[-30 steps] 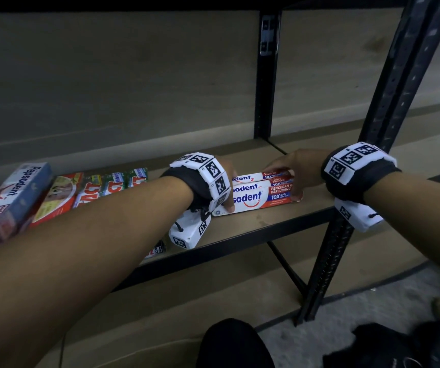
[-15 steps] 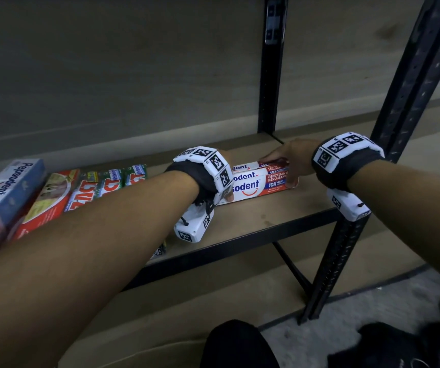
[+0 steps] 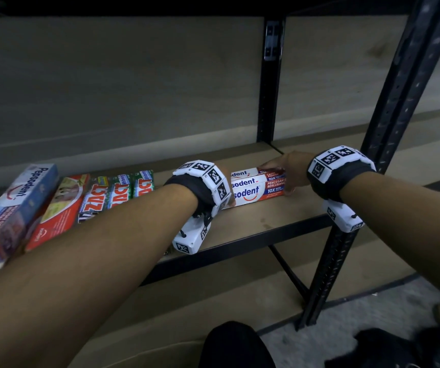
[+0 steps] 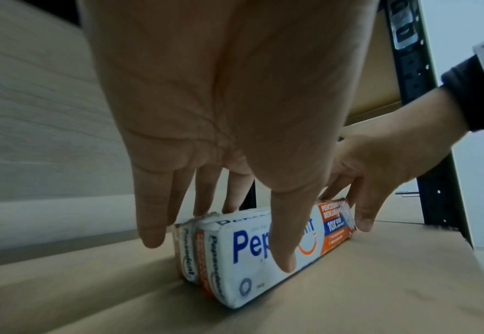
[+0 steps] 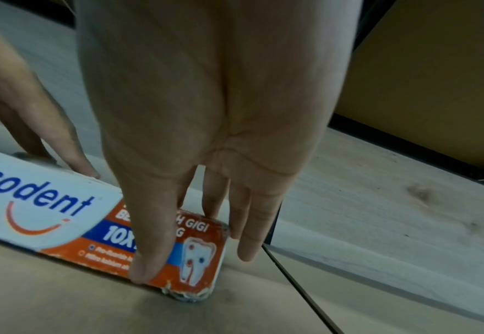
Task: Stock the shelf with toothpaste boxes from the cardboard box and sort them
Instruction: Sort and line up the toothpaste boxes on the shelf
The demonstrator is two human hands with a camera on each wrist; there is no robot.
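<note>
Two Pepsodent boxes (image 3: 257, 187) lie side by side on the shelf (image 3: 280, 224). The left hand (image 4: 229, 140) and right hand (image 5: 206, 140) grasp their opposite ends, thumbs in front, fingers behind.
</note>
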